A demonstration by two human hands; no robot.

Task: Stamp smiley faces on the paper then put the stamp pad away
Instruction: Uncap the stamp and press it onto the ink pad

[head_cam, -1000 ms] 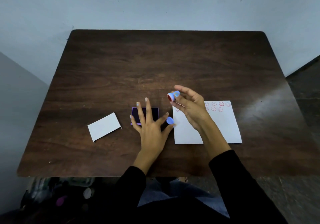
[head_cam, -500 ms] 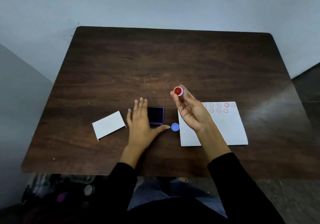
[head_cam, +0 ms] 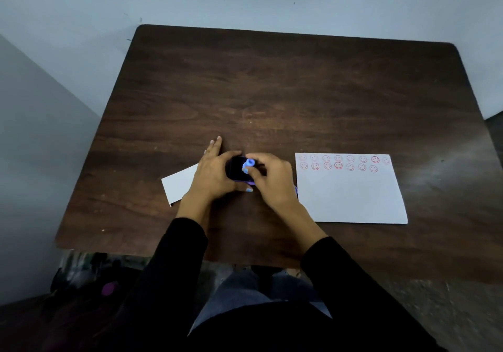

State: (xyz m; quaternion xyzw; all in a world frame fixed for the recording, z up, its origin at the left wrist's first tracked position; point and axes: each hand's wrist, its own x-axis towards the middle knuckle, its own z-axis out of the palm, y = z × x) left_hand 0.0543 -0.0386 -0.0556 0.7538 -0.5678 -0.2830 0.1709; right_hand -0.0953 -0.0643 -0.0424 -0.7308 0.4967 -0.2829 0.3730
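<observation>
Nearest me, black sleeves [head_cam: 353,283] run up to both hands over the table's [head_cam: 272,93] front edge. My left hand [head_cam: 211,173] cups the dark stamp pad [head_cam: 236,170], thumb along its near side, fingers straight past its far-left corner. My right hand [head_cam: 272,180] pinches the blue stamp [head_cam: 249,164] down onto the pad. A white card [head_cam: 178,184] pokes out left of my left fingers, partly hidden. Right of my right fingers lies the paper [head_cam: 351,196] with two rows of red smileys, some faint. Beyond the fingertips the tabletop is bare to its far edge.
</observation>
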